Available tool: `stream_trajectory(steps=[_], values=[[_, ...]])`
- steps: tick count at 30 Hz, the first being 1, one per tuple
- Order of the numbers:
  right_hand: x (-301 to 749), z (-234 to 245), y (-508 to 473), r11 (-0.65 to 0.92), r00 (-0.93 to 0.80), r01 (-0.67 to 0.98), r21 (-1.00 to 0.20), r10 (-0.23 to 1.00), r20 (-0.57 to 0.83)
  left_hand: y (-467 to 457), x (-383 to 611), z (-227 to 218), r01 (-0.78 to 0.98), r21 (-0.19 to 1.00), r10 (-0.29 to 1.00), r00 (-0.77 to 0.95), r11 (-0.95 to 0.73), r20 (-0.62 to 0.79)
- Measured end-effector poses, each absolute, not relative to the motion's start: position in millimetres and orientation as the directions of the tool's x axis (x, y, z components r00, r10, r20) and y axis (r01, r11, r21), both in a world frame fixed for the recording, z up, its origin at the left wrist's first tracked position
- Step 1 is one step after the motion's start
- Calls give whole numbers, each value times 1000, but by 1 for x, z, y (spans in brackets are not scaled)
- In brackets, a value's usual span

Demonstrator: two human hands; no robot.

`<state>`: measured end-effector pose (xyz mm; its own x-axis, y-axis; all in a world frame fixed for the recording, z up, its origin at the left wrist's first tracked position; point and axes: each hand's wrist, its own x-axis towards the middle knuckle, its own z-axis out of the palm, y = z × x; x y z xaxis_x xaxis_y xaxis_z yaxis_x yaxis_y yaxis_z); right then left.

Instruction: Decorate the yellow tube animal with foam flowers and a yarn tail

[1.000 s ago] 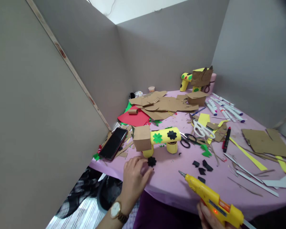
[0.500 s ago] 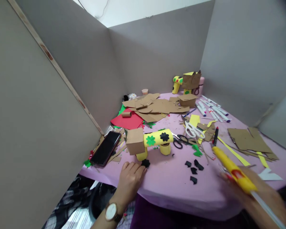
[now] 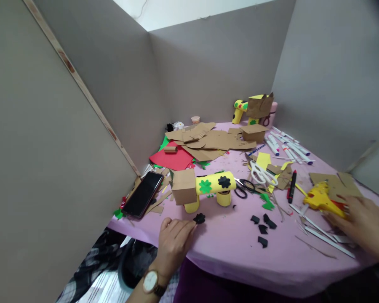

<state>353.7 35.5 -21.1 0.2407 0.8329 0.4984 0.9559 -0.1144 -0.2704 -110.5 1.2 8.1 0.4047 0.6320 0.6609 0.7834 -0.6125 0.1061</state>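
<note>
My left hand (image 3: 177,237), with a watch on its wrist, pinches the edge of a black flower-shaped cutout (image 3: 199,218) at the table's front. Just behind it stands a yellow paper tube figure (image 3: 214,182) on short yellow legs, with a cardboard box (image 3: 183,186) at its left end and green and black flowers on its side. At the right, my right hand (image 3: 358,219) is closed around the handle of a yellow hot glue gun (image 3: 320,198), whose front part lies over a flat cardboard piece (image 3: 337,182).
Black scraps (image 3: 263,229) lie right of the figure. Behind are black scissors (image 3: 244,188), white scissors (image 3: 263,173), markers (image 3: 293,149) and cardboard sheets (image 3: 214,139). A phone (image 3: 143,194) rests at the left. Grey panels (image 3: 221,71) enclose the table. A similar yellow figure (image 3: 238,111) stands at the back.
My right hand has moved the glue gun back and right, from the front edge to the cardboard piece, turning it. My left hand stays at the black flower, which now shows tilted up.
</note>
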Motion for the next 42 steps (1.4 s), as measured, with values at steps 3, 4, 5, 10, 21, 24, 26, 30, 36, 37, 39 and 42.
stream_trajectory(steps=[3, 4, 5, 10, 21, 24, 26, 30, 36, 37, 39, 42], values=[[300, 6, 18, 30, 157, 945, -326, 833, 531, 4, -108, 5, 781, 271, 715, 295, -563, 634], [272, 15, 13, 87, 165, 886, -456, 860, 483, 6, -106, 4, 766, 356, 754, 244, -535, 610], [242, 22, 9, 147, 131, 817, -558, 894, 428, 7, -105, 3, 748, 436, 792, 192, -500, 580], [107, 18, 11, 216, -255, 408, -887, 960, 117, 13, -101, -2, 707, 612, 874, 19, -355, 486], [48, 6, 49, 167, -162, 344, -924, 980, 117, 20, -104, -7, 579, 778, 929, -92, -243, 359], [44, 7, 51, 152, -155, 356, -922, 983, 102, 22, -103, -7, 558, 795, 932, -100, -236, 347], [42, 8, 53, 146, -165, 365, -920, 982, 90, 23, -103, -6, 549, 802, 934, -99, -236, 343], [40, 11, 56, 145, -188, 388, -910, 979, 75, 24, -102, -5, 539, 810, 932, -119, -229, 343], [40, 11, 60, 160, -204, 402, -902, 976, 83, 24, -99, -6, 540, 814, 927, -149, -216, 345], [40, 10, 61, 165, -205, 403, -900, 975, 87, 24, -99, -6, 544, 812, 926, -153, -214, 346], [40, 9, 62, 172, -203, 408, -897, 975, 95, 24, -98, -6, 553, 807, 924, -160, -208, 348], [40, 9, 62, 176, -198, 417, -892, 975, 100, 24, -98, -5, 571, 797, 921, -168, -199, 350]])
